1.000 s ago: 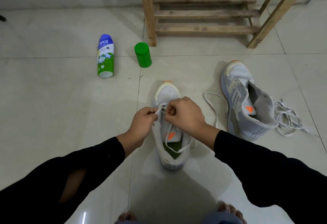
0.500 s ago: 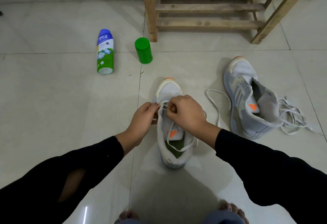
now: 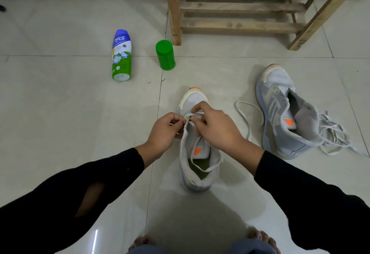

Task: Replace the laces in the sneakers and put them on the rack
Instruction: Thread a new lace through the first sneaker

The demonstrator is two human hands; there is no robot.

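A grey-white sneaker (image 3: 197, 165) with an orange toe tip stands on the tiled floor in front of me, toe pointing away. My left hand (image 3: 165, 131) pinches the white lace (image 3: 185, 131) at the lowest eyelets on the shoe's left side. My right hand (image 3: 216, 127) curls its fingers round the same lace just above the tongue. The lace loops down into the shoe's opening and trails right across the floor. A second grey sneaker (image 3: 284, 113) lies tilted to the right, unlaced. The wooden rack (image 3: 240, 7) stands behind.
A tangle of loose white laces (image 3: 332, 133) lies right of the second sneaker. A blue-green powder bottle (image 3: 121, 55) lies on its side at left, with a green cylinder (image 3: 165, 55) upright next to the rack's leg. My bare toes (image 3: 258, 237) show at the bottom edge.
My left hand has drawn the lace end slightly left and out from the eyelet, and my right hand's fingers have shifted forward over the toe end. The view has tilted down a little.
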